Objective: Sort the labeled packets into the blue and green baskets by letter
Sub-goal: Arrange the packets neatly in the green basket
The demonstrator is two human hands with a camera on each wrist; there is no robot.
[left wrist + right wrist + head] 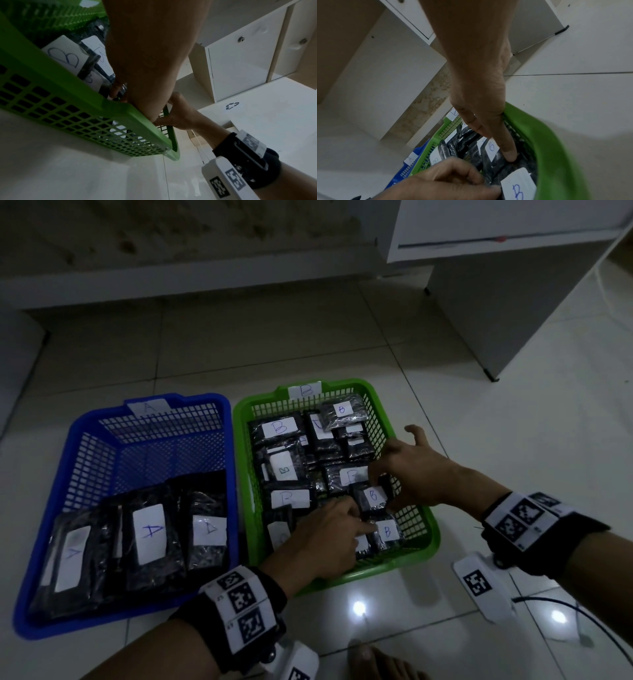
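Now both in the green basket [426, 513]: right hand [409, 474] pinching a B packet [372, 497] near its right wall, left hand [329, 534] curled on neighbouring packets; A packets [149, 534] lying in blue basket [68, 446]

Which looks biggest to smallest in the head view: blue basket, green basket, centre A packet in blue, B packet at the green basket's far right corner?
1-2. Blue plastic mesh basket and green plastic mesh basket: too alike to rank, and blue sits nearer the camera.
3. Black A-labelled packet.
4. Black B-labelled packet, farther off, so partly perspective.
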